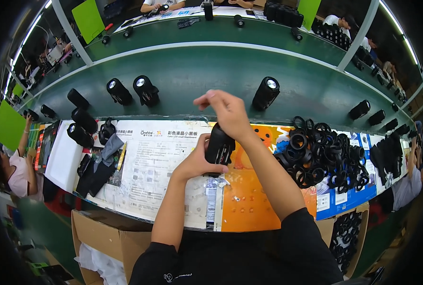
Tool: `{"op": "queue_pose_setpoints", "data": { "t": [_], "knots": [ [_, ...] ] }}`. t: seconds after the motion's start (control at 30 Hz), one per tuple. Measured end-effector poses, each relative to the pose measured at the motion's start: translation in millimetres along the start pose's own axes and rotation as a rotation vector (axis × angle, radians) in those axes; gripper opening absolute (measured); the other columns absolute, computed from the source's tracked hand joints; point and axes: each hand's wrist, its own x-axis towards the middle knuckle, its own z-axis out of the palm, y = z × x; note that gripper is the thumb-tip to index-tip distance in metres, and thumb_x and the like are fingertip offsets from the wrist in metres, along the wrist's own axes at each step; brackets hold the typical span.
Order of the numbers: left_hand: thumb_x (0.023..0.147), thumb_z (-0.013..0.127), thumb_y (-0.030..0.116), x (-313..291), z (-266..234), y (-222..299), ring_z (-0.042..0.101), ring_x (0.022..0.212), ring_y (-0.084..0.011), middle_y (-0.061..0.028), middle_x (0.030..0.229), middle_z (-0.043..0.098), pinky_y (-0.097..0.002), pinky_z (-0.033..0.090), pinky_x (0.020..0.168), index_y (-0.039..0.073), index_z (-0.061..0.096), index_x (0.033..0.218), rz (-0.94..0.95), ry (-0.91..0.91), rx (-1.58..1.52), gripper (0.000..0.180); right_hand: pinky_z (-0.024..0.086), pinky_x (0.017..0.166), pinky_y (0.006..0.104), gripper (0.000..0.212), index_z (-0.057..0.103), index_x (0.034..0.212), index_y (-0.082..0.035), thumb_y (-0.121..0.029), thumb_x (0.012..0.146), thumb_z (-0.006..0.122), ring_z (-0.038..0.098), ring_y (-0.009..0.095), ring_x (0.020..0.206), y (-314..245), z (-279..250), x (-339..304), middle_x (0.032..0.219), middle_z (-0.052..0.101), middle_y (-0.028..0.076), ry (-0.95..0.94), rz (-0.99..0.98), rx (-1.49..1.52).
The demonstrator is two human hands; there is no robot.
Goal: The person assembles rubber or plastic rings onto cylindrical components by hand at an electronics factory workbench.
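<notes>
A black cylindrical speaker [219,148] stands upright, tilted slightly, at the front middle of the bench. My left hand [194,161] is wrapped around its lower side, thumb across the front. Over its top end lies my right hand [228,114], the palm against it and the fingers reaching out to the left, holding nothing I can see. The speaker's top is hidden under that hand. A heap of black rings [316,152] lies to the right of my right forearm.
Black speakers with silvery end faces [145,90] stand on the green conveyor belt [202,76] beyond the bench. At left lie more speakers [80,135], a dark cloth [102,171] and a yellow pen [121,156]. A cardboard box [102,237] stands below; people work at both sides.
</notes>
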Motion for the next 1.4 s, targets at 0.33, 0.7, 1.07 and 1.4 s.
{"op": "queue_pose_setpoints", "data": {
  "t": [0.33,0.7,1.07,1.4],
  "knots": [
    [0.079,0.102,0.01,21.7,-36.3,42.7,0.076,0.113,-0.02,-0.0109,0.131,0.075,-0.0346,0.063,0.097,0.0,0.061,0.15,0.095,0.219,-0.114,0.083,0.057,0.095,0.035,0.048,0.078,0.107,0.007,-0.027,0.123,0.047,0.072,0.018,0.096,7.0,-52.9,-88.0,0.105,0.081,0.013,0.26,0.062,0.125],
    [0.074,0.105,0.017,85.3,-48.1,85.4,0.071,0.124,-0.023,-0.0172,0.137,0.069,-0.0364,0.058,0.105,0.003,0.062,0.139,0.125,0.207,0.25,0.079,0.06,0.079,0.0404,0.04,0.076,0.102,0.003,-0.028,0.119,0.057,0.077,0.028,0.084,49.9,-32.2,-141.4,0.092,0.079,0.014,0.08,0.253,-0.156],
    [0.076,0.098,0.007,201.6,-45.2,123.0,0.065,0.13,-0.0391,-0.0161,0.136,0.066,-0.0436,0.056,0.112,0.008,0.073,0.136,0.581,0.089,1.051,0.065,0.054,0.088,0.0464,0.034,0.073,0.096,-0.002,-0.027,0.116,0.06,0.072,0.036,0.093,62.7,-30.1,-138.2,0.094,0.077,0.014,-0.057,0.072,-0.313],
    [0.089,0.081,0.02,152.8,-77.4,137.0,0.037,0.16,-0.0458,-0.0158,0.162,0.054,-0.0733,0.023,0.134,0.02,0.068,0.149,0.684,0.432,1.4,0.062,0.053,0.089,0.045,0.03,0.074,0.099,-0.003,-0.026,0.115,0.062,0.072,0.034,0.095,65.7,-34.9,-142.7,0.095,0.076,0.012,-0.046,0.057,-0.347]
  ]
}}
